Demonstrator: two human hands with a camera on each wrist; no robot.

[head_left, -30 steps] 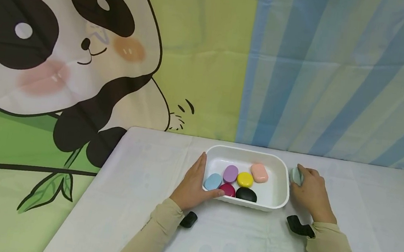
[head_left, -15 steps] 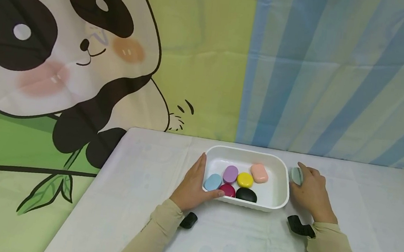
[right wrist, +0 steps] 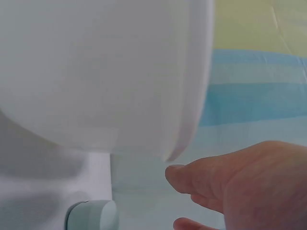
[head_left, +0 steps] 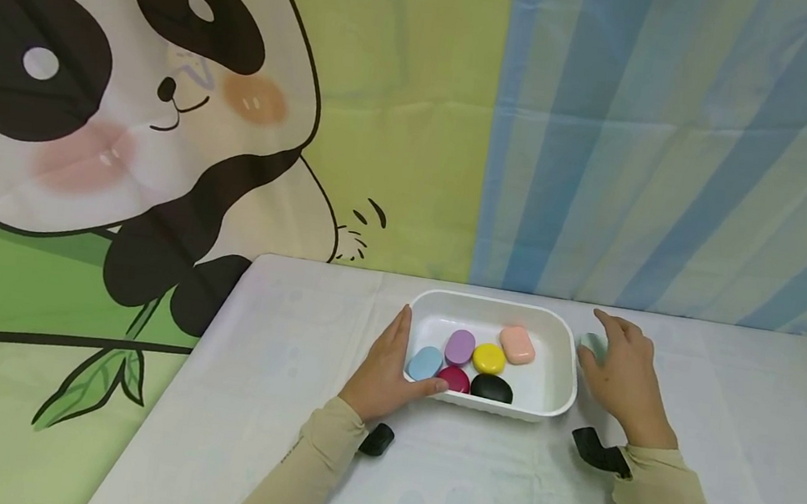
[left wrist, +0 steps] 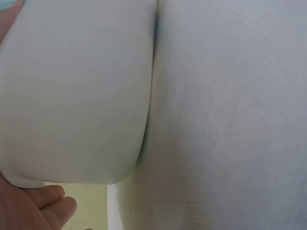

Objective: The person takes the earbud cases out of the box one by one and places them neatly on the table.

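Pale mint green, the small rounded case is lying on the white table cloth just outside the right wall of the white tray, and it is the one piece not sitting in the tray. Judging from that, most of the gathering looks done: six cases are resting inside, a blue one, a purple one, a yellow one, a pink one, a magenta one and a black one, all crowding the tray's left and middle while its right part is showing bare floor. What seems left is getting the mint case over the wall. The right hand is hovering over that case with fingers spread and relaxed, gripping nothing; the right wrist view is showing the case apart from the fingertips. The left hand is lying against the tray's left wall, fingers straight along it and thumb hooking the near corner, steadying it.
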